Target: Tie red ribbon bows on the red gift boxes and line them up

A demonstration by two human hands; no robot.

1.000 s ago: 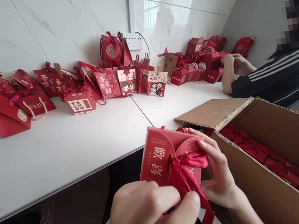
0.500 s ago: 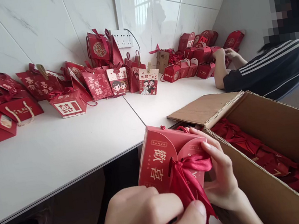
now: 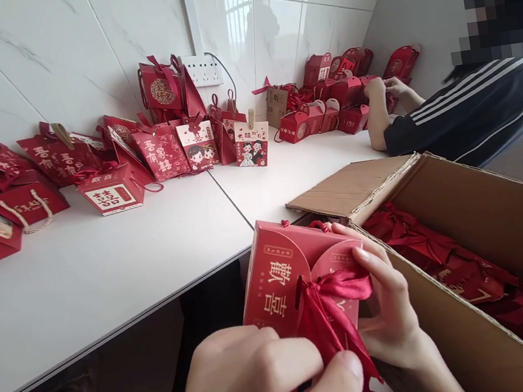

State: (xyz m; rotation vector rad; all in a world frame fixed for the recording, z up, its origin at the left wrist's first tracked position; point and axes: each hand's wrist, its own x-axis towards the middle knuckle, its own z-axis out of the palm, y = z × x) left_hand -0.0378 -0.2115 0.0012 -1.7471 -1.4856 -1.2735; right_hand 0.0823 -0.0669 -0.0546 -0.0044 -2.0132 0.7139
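A red gift box (image 3: 269, 253) with gold lettering is held tilted just off the table's front edge. My right hand (image 3: 390, 298) grips the far right side of this box, fingers over its edge. A dark red satin ribbon (image 3: 336, 296) is tied in a bow through slots in the box's top. My left hand (image 3: 258, 378) is closed in the foreground, thumb and finger pinching the hanging tails of the ribbon. Its curled fingers cover the near part of the box.
An open cardboard carton (image 3: 430, 289) with several red ribboned boxes stands at right, one flap (image 3: 352, 186) over the white table (image 3: 108, 282). Red gift boxes (image 3: 162, 148) line the wall below a power strip (image 3: 202, 69). A co-worker (image 3: 477, 107) handles red boxes at far right.
The view has shifted slightly, so the table and the carton sit a little further left. My hands, the gift box and the ribbon keep nearly the same pose.
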